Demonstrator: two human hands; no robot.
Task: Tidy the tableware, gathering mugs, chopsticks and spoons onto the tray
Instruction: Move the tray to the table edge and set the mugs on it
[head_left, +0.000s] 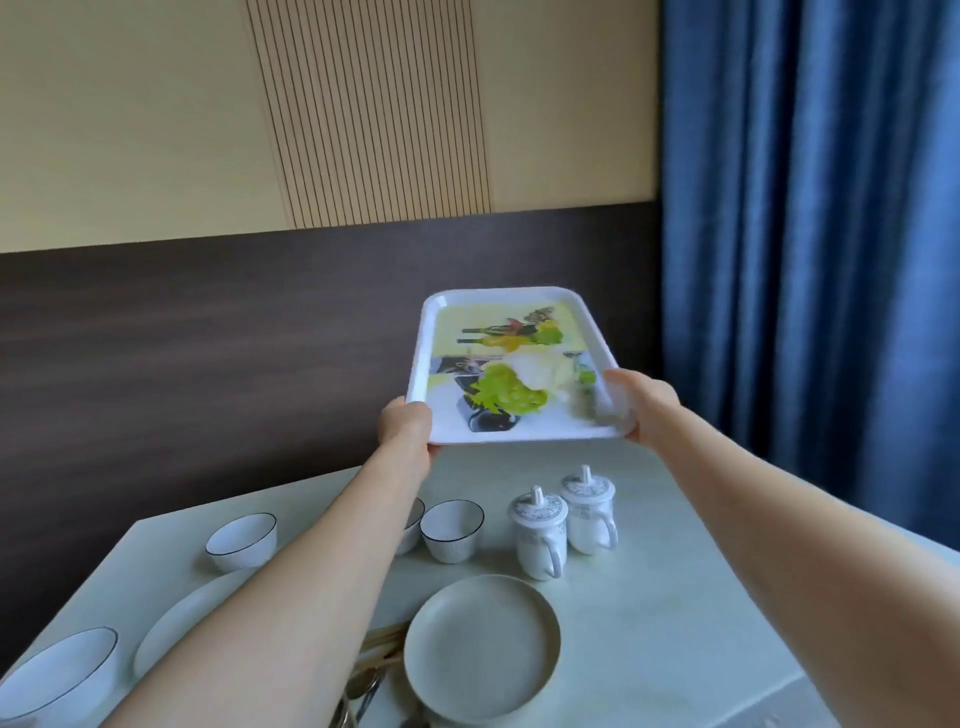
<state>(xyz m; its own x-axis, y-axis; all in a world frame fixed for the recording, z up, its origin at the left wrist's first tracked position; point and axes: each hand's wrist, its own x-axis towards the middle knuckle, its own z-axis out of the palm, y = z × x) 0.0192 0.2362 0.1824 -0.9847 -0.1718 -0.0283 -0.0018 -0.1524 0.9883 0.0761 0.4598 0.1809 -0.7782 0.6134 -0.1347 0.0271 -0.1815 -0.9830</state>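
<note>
A white tray (427, 332) with a printed fruit picture is held in the air above the far side of the table, tilted toward me. My left hand (405, 423) grips its near left corner and my right hand (641, 402) grips its near right corner. Nothing lies on the tray. Two white lidded mugs (540, 535) (589, 514) stand side by side on the table below it. Wooden chopsticks (384, 642) and metal spoons (361, 691) lie left of a round plate, partly hidden by my left forearm.
A beige plate (483, 654) sits at the front centre. Small white cups (452, 530) (241, 540) stand behind it, a white bowl (57, 675) and a white plate (171, 629) at the left. A blue curtain (810, 208) hangs at the right; a dark wall panel runs behind the table.
</note>
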